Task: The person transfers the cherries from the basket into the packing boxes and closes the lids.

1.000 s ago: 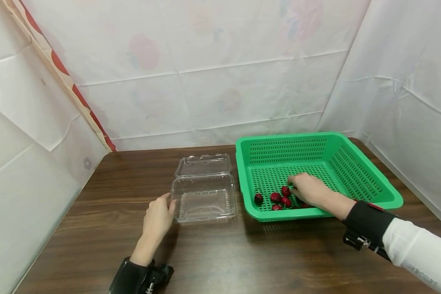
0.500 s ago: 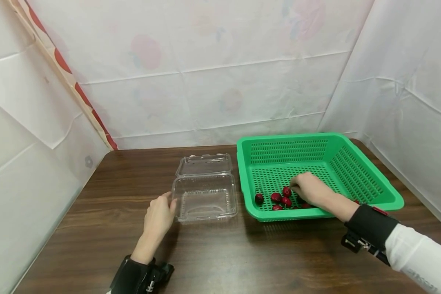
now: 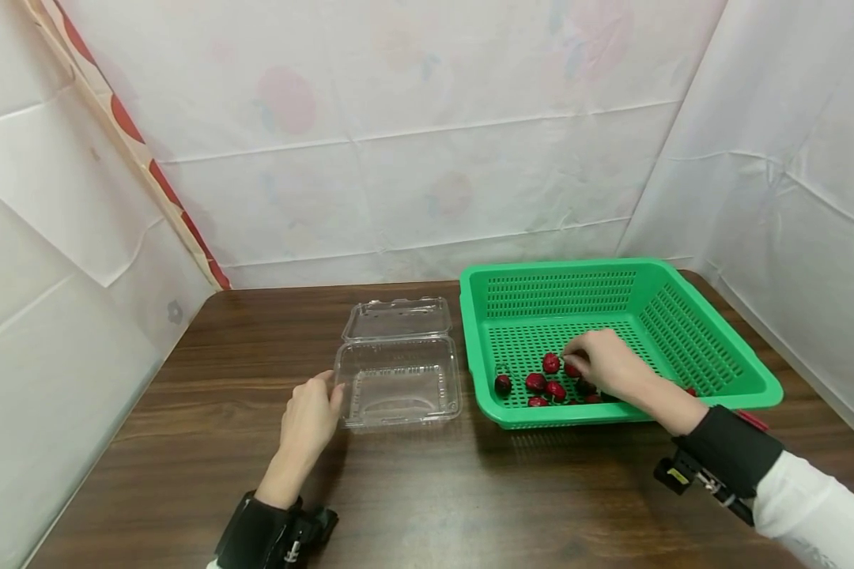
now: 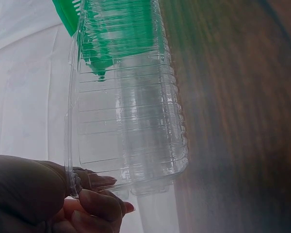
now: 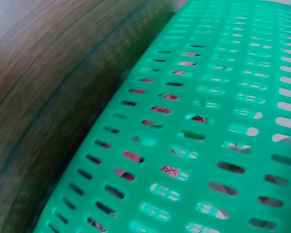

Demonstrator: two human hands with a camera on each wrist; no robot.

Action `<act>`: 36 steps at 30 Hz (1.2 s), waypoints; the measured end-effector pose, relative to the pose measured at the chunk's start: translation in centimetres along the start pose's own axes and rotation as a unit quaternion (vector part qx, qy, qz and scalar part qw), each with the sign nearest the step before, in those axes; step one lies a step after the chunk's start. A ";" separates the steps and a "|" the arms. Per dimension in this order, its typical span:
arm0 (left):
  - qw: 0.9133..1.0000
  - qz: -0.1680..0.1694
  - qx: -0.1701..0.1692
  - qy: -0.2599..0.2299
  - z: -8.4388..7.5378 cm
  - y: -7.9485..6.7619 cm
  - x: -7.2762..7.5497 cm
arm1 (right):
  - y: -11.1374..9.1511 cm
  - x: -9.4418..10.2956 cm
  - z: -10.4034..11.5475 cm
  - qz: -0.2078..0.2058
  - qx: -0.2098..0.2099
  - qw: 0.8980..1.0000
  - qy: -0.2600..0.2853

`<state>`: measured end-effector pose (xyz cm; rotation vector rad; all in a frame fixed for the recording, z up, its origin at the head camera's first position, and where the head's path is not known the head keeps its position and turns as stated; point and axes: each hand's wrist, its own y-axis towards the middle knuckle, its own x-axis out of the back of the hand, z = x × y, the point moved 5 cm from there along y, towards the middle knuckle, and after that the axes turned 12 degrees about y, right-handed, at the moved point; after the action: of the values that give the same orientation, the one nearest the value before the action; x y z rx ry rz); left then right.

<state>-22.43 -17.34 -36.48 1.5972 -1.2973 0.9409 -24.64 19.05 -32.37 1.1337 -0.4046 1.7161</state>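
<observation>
Perhaps a loose pinch risked dropping cherries [image 3: 536, 382].
Beside the basket [image 3: 558, 294], the left hand [image 3: 309, 415] pinched a box [image 3: 398, 395]; inside the basket, the right hand [image 3: 605, 363] had curled fingers, hold unclear.

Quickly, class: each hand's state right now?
Left hand: pinching the clear plastic clamshell.
Right hand: at cherries in the green basket; whether holding one can't be told.

"What's pinched in the left hand [image 3: 308, 419]?"
"Thin, glossy, clear plastic: a clamshell container [image 3: 398, 387]."
"And around the right hand [image 3: 607, 365]?"
"Smooth plastic slotted basket [image 3: 562, 270], shiny cherries [image 3: 536, 382]; beneath, glossy wood-grain tabletop [image 3: 427, 506]."
</observation>
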 end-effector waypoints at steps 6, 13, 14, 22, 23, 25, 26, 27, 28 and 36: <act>1.000 0.001 0.001 0.001 0.0 -0.1 0.1 | -0.4 0.6 0.7 -0.021 -0.009 1.000 0.016; 1.000 0.001 0.003 0.001 0.0 -0.1 0.1 | -1.0 1.6 2.4 -0.049 -0.007 0.998 0.028; 1.000 0.000 0.003 0.002 0.1 0.0 0.1 | -1.0 1.7 2.7 -0.054 -0.007 0.998 0.030; 1.000 0.000 0.002 0.007 0.0 0.0 0.2 | -1.7 2.7 5.5 -0.089 0.017 0.994 0.066; 1.000 -0.001 0.002 0.007 0.0 0.0 0.2 | -1.7 2.8 5.9 -0.095 0.022 0.993 0.071; 1.000 0.001 0.002 0.006 -0.1 0.0 0.2 | -1.8 2.9 6.5 -0.105 0.034 0.991 0.081; 1.000 0.001 0.003 0.006 -0.1 0.0 0.2 | -1.7 2.9 6.9 -0.110 0.041 0.989 0.086; 1.000 0.002 0.003 0.006 -0.1 0.0 0.2 | -1.7 2.9 7.3 -0.115 0.049 0.988 0.090; 1.000 0.002 0.004 0.006 -0.1 0.0 0.1 | -1.7 2.9 7.6 -0.120 0.058 0.987 0.094; 1.000 -0.002 0.008 0.008 0.0 0.0 0.1 | -0.8 2.1 9.3 -0.133 0.090 0.978 0.133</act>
<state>-22.37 -17.37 -36.41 1.6007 -1.2776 0.9613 -19.49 13.99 -26.05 1.0162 0.0689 1.6592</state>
